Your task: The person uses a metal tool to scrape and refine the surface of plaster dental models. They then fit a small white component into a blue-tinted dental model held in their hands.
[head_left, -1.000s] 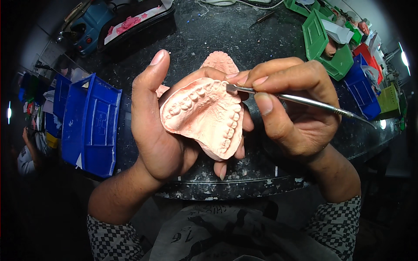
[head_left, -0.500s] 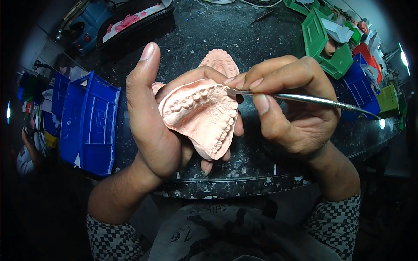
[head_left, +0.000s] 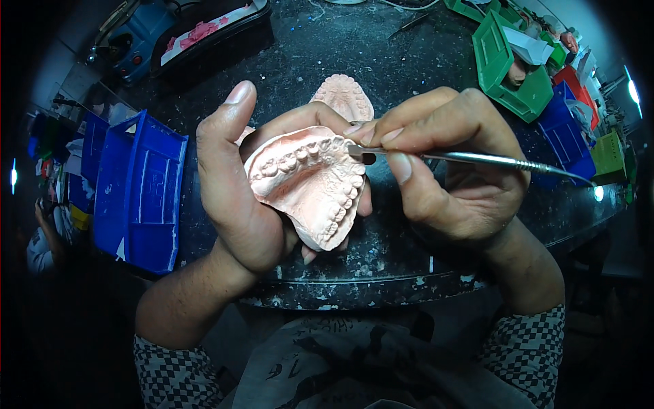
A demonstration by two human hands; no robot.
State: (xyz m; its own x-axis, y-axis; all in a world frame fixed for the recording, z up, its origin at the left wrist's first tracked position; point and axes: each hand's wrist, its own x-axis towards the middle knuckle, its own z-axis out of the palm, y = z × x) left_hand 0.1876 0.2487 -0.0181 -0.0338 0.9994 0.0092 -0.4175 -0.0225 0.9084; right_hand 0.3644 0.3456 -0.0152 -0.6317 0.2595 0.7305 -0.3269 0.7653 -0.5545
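My left hand [head_left: 235,204] cradles a pale pink plaster dental cast [head_left: 306,191], teeth facing up, with the thumb raised along its left side. Fingers pinched in my right hand [head_left: 463,184] grip a slim metal hand instrument [head_left: 487,159]. Its flat tip meets the front teeth at the cast's upper right; the other, thin curved end points out rightward. Behind these, another pink cast [head_left: 340,91] lies on the black worktop [head_left: 327,41], partly hidden by my fingers.
Blue bins [head_left: 139,191] stand at left. At the back left are a black tray [head_left: 211,58] with pink material on paper and a blue machine [head_left: 136,37]. Green bins [head_left: 511,88] and a blue bin [head_left: 565,143] crowd the right. A co-worker [head_left: 48,242] is at far left.
Both hands, the held cast and the instrument have shifted slightly left over the last second. The instrument's tip stays at the front teeth.
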